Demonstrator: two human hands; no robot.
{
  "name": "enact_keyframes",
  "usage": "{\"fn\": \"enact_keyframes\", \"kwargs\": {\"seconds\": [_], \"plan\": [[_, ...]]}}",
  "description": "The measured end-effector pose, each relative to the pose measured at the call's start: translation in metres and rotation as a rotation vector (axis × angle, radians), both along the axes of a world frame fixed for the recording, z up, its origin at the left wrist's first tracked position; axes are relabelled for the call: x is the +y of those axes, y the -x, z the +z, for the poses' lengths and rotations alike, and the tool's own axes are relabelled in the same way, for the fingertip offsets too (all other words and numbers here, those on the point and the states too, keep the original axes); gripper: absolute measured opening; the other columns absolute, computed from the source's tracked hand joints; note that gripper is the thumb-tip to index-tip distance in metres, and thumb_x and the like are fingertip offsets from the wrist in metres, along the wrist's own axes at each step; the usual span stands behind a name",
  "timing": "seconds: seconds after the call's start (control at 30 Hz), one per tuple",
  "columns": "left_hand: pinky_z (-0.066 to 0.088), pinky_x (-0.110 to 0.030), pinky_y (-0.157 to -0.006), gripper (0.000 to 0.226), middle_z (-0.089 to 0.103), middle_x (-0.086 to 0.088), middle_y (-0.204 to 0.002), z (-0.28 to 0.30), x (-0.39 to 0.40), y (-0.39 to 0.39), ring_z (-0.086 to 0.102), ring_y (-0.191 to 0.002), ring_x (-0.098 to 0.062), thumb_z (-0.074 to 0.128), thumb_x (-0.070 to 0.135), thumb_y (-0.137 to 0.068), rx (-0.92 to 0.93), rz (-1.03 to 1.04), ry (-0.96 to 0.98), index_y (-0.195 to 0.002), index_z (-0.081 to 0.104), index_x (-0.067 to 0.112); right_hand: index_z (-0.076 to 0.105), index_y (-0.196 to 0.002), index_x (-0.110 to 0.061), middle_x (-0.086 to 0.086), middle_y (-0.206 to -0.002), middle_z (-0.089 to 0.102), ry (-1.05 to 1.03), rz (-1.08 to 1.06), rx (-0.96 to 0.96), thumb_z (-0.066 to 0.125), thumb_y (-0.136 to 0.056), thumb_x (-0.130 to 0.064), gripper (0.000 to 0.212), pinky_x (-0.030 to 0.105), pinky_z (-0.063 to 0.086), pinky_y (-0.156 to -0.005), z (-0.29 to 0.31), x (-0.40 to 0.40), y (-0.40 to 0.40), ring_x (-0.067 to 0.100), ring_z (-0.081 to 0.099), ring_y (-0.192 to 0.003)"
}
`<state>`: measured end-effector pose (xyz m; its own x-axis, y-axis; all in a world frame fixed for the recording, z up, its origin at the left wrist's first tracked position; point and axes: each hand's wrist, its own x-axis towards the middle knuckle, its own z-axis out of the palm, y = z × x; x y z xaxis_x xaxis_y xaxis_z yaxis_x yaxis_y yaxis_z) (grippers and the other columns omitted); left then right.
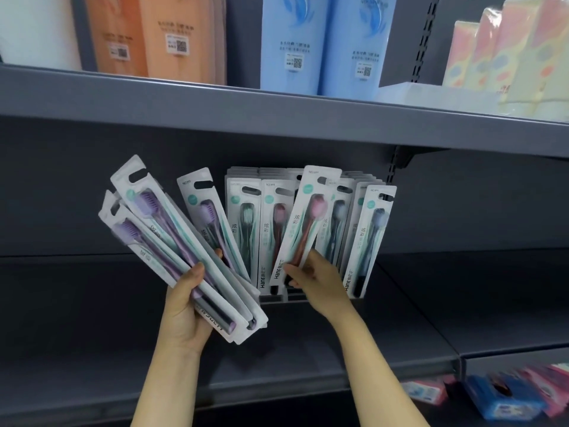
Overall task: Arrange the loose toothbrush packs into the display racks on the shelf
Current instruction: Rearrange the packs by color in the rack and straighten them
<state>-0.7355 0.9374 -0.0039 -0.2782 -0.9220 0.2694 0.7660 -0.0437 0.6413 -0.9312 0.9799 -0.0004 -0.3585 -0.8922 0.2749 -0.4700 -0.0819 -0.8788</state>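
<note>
My left hand [187, 306] grips a fanned bundle of purple toothbrush packs [160, 238], tilted up to the left, in front of the grey shelf [92, 303]. One more purple pack [209, 220] leans behind the bundle. My right hand [311, 278] pinches the lower end of a single pink toothbrush pack [303, 226], held tilted just in front of the display rack [277, 298]. The rack stands at the back of the shelf and holds several upright packs: green [244, 223], pink [275, 232] and dark blue [371, 238].
An upper shelf [277, 115] overhangs the rack and carries orange [147, 35] and blue [323, 41] tall packages and pastel boxes [508, 57]. Bare grey shelf surface lies left and right of the rack. Blue and pink goods [505, 399] sit on a lower shelf at bottom right.
</note>
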Motion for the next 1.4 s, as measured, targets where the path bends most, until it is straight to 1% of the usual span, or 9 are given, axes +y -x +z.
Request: {"fn": "enact_keyframes", "kwargs": {"seconds": [0.13, 0.23, 0.4, 0.5, 0.67, 0.87, 1.0, 1.07, 1.4], "plan": [[0.058, -0.028, -0.066, 0.034, 0.071, 0.001, -0.078, -0.003, -0.004, -0.003, 0.069, -0.075, -0.014, 0.075, 0.027, -0.057, -0.025, 0.013, -0.022, -0.087, 0.070, 0.012, 0.051, -0.080, -0.008, 0.015, -0.078, 0.065, 0.020, -0.066, 0.044, 0.063, -0.089, -0.025, 0.023, 0.025, 0.050, -0.062, -0.010, -0.008, -0.008, 0.018, 0.069, -0.074], [0.058, -0.028, -0.064, 0.022, 0.071, 0.000, -0.078, -0.004, -0.004, -0.005, 0.069, -0.075, -0.015, 0.055, 0.023, -0.071, 0.001, 0.025, -0.046, -0.076, 0.075, 0.015, 0.050, -0.083, 0.002, 0.022, -0.079, 0.064, 0.022, -0.096, 0.043, 0.064, -0.089, -0.024, 0.030, 0.035, 0.051, -0.065, -0.017, -0.013, -0.013, 0.030, 0.067, -0.078], [0.057, -0.026, -0.058, 0.013, 0.072, 0.000, -0.074, -0.003, -0.002, -0.007, 0.070, -0.069, -0.015, 0.075, 0.023, -0.062, -0.029, 0.027, -0.026, -0.072, 0.076, 0.015, 0.053, -0.086, 0.002, 0.016, -0.073, 0.061, 0.029, -0.076, 0.093, 0.062, -0.090, -0.024, 0.028, 0.022, 0.043, -0.056, -0.022, -0.017, -0.018, 0.021, 0.059, -0.064], [0.055, -0.026, -0.050, 0.028, 0.069, -0.001, -0.065, -0.002, 0.002, -0.005, 0.069, -0.059, -0.016, 0.053, 0.014, -0.082, 0.000, 0.030, -0.041, -0.066, 0.075, 0.014, 0.053, -0.087, 0.000, 0.015, -0.075, 0.063, 0.021, -0.059, 0.083, 0.062, -0.089, -0.024, 0.026, 0.032, 0.050, -0.063, -0.024, -0.019, -0.019, 0.026, 0.066, -0.072], [0.057, -0.028, -0.057, 0.016, 0.071, -0.001, -0.074, -0.005, -0.004, -0.007, 0.070, -0.068, -0.016, 0.066, 0.019, -0.062, -0.003, 0.015, -0.051, -0.075, 0.075, 0.014, 0.042, -0.072, -0.015, 0.013, -0.073, 0.060, -0.001, -0.052, 0.150, 0.062, -0.090, -0.025, 0.029, 0.033, 0.048, -0.061, -0.027, -0.020, -0.021, 0.028, 0.066, -0.074], [0.057, -0.029, -0.062, 0.077, 0.072, 0.000, -0.079, -0.003, -0.005, -0.004, 0.071, -0.074, -0.016, 0.094, 0.042, -0.020, -0.029, -0.003, -0.064, -0.087, 0.071, 0.012, 0.051, -0.086, -0.001, 0.020, -0.083, 0.064, -0.033, -0.018, 0.134, 0.062, -0.090, -0.025, 0.027, 0.042, 0.053, -0.072, -0.023, -0.021, -0.018, 0.031, 0.066, -0.078], [0.057, -0.028, -0.060, 0.034, 0.073, 0.001, -0.076, -0.004, -0.005, -0.005, 0.071, -0.071, -0.014, 0.089, 0.030, -0.044, -0.033, -0.015, -0.041, -0.073, 0.077, 0.016, 0.050, -0.079, -0.006, 0.017, -0.087, 0.057, -0.039, -0.042, 0.204, 0.063, -0.087, -0.028, 0.027, 0.044, 0.052, -0.074, -0.031, -0.027, -0.019, 0.032, 0.063, -0.078], [0.057, -0.027, -0.058, 0.013, 0.072, 0.002, -0.074, -0.004, -0.004, -0.005, 0.071, -0.069, -0.013, 0.065, 0.019, -0.065, -0.006, -0.019, -0.046, -0.069, 0.077, 0.017, 0.051, -0.081, -0.006, 0.014, -0.088, 0.056, -0.055, -0.057, 0.214, 0.064, -0.087, -0.029, 0.027, 0.044, 0.052, -0.074, -0.035, -0.029, -0.018, 0.030, 0.062, -0.078], [0.058, -0.030, -0.062, 0.070, 0.074, -0.002, -0.080, 0.002, -0.005, 0.002, 0.071, -0.075, -0.016, 0.095, 0.040, -0.019, -0.038, -0.065, -0.059, -0.081, 0.076, 0.014, 0.055, -0.086, -0.004, 0.014, -0.086, 0.064, -0.131, -0.092, 0.234, 0.065, -0.086, -0.030, 0.028, 0.043, 0.053, -0.075, -0.034, -0.037, -0.017, 0.027, 0.064, -0.080]]}}
